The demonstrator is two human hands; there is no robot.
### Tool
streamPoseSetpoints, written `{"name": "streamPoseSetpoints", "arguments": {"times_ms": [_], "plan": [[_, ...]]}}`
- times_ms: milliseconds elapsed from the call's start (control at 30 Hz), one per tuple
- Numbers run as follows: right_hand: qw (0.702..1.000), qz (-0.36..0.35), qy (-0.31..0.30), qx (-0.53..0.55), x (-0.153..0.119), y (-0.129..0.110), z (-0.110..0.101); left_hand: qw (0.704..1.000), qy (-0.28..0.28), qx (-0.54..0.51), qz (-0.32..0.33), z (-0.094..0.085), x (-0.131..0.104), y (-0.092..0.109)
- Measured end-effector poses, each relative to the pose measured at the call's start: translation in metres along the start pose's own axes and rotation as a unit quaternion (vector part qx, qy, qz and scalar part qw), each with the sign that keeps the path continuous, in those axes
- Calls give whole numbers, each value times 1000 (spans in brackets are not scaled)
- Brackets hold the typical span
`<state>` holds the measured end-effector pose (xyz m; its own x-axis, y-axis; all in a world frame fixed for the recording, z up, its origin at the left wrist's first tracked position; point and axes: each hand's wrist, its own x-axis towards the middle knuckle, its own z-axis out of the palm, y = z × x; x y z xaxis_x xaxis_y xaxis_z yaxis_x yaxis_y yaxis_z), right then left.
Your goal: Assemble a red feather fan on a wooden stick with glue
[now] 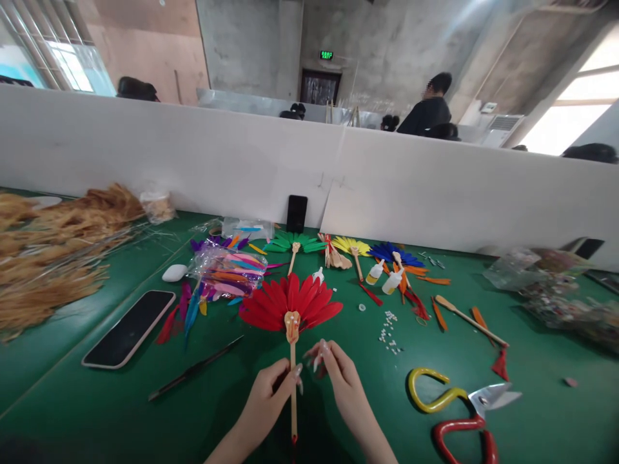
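A fan of red feathers [293, 299] spreads from the top of a wooden stick with a small carved head [292, 325], which bears small white dots. My left hand [271, 393] pinches the stick just below the head, and a bit of red shows at the stick's lower end. Just right of the stick, my right hand [336, 370] is raised with its fingers bent and slightly blurred; whether anything is between its fingertips is too small to tell. Small white beads [388, 332] lie scattered on the green table [348, 309] to the right.
Scissors [476, 406] lie at right, a phone [129, 328] and tweezers [196, 368] at left. Behind are a bag of feathers [229, 267], green [296, 243], yellow [352, 246] and blue [396, 256] feather fans, and glue bottles [393, 281]. A person [430, 109] is beyond the white partition [242, 167].
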<state>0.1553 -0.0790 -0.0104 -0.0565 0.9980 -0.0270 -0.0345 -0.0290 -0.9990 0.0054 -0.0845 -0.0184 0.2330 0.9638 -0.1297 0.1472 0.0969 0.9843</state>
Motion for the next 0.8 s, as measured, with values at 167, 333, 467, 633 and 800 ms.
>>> {"name": "streamPoseSetpoints", "arguments": {"times_ms": [167, 333, 467, 633, 800], "plan": [[995, 18, -67, 70, -4, -11, 10, 998, -42, -32, 23, -1, 0, 0], [992, 46, -83, 89, -4, -11, 20, 999, -37, -1, 18, 2, -2, -3], [996, 37, -57, 56, -1, -9, 23, 998, -44, 23, 26, 5, -1, 2], [998, -7, -53, 24, 4, -16, 22, 993, -62, 81, 52, -8, 0, 7], [998, -49, -30, 0, 5, -20, 20, 990, 51, 114, 61, -41, 1, 25]]}}
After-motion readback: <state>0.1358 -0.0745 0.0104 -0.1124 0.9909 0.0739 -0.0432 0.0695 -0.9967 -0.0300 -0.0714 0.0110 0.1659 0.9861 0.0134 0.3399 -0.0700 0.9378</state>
